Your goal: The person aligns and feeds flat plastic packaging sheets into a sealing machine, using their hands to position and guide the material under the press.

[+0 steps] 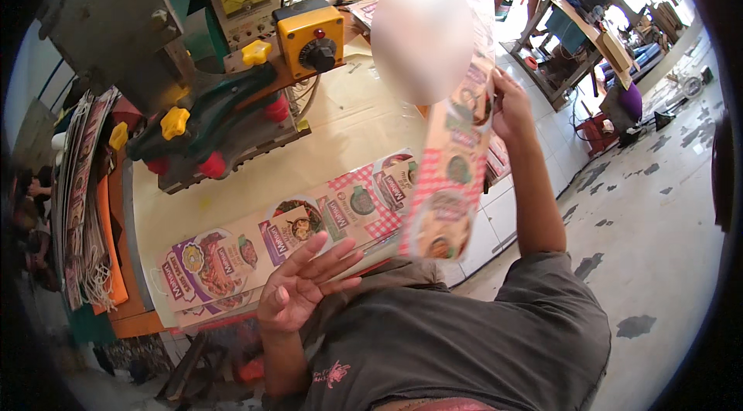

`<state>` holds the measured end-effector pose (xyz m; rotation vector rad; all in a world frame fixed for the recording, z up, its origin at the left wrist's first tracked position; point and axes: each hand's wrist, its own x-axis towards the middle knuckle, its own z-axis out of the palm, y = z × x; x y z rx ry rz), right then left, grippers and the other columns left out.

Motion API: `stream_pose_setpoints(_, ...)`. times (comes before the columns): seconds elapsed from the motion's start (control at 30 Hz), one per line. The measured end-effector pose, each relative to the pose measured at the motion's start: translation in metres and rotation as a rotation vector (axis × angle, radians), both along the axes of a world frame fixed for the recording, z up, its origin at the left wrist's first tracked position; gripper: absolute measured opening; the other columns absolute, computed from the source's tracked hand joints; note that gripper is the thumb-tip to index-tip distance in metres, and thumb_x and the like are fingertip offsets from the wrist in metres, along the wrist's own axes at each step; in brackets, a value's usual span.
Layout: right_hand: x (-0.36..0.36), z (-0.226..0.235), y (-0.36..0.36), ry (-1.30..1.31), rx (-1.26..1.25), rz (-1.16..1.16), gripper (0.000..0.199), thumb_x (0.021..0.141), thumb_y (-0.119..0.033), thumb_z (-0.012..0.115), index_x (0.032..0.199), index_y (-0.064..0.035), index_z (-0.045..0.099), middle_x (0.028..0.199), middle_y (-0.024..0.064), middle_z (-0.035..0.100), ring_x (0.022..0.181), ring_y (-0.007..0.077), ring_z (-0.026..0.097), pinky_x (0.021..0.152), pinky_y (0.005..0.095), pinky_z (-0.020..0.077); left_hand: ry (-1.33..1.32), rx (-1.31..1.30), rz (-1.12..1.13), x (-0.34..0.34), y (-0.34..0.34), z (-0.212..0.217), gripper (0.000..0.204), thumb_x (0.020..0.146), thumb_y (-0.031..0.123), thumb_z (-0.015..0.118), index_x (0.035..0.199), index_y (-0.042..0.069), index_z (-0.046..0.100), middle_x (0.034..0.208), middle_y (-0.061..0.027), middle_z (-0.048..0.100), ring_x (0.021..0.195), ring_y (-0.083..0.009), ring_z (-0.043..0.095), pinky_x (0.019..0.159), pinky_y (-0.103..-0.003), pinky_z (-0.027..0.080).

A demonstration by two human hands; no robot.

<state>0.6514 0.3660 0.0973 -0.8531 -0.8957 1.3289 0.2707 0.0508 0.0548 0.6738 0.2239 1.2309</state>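
Observation:
My right hand point(511, 107) is raised at the right, its fingers closed on the edge of a long printed strip point(451, 186) with food pictures and a red-checked pattern. The strip hangs down toward me, slightly smeared by motion; a pale blurred patch hides part of its upper end. My left hand point(303, 287) is open, fingers spread and palm up, with nothing in it. Just beyond it, similar printed sheets point(335, 208) lie along the near edge of the cream-coloured worktable point(255, 190).
A press with a dark green frame point(224, 113) and yellow knobs stands over the table. Next to it is a yellow control box point(311, 38) with a black dial. Stacked printed strips point(81, 202) hang at the left. Another workbench point(569, 12) and a person stand at the far right.

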Motion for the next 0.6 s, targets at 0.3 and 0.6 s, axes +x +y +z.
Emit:
stream_pose_setpoints(0.3,0.032,-0.010,0.096,-0.344,-0.134,0.164,0.039,0.109,-0.013,0.049,0.142,0.0068,0.050,0.123,0.0167,0.067,0.106,0.0221,0.068,0.093,0.0361,0.0573,0.398,0.109,0.284,-0.016,-0.024,-0.006,0.086,0.099,0.051,0.066,0.154,-0.008,0.039,0.136,-0.0364,0.061,0.129,-0.0432,0.062,0.110,-0.048,0.048)
stream_pose_setpoints(0.6,0.024,0.008,0.174,-1.041,0.224,-0.048,0.031,0.103,-0.015,0.059,0.128,0.0002,0.068,0.115,0.0180,0.072,0.102,0.0210,0.069,0.089,0.0349,0.0547,0.450,0.149,0.403,-0.018,-0.030,0.000,0.074,0.099,0.044,0.067,0.147,-0.009,0.048,0.124,-0.0315,0.068,0.122,-0.0380,0.067,0.106,-0.045,0.050)
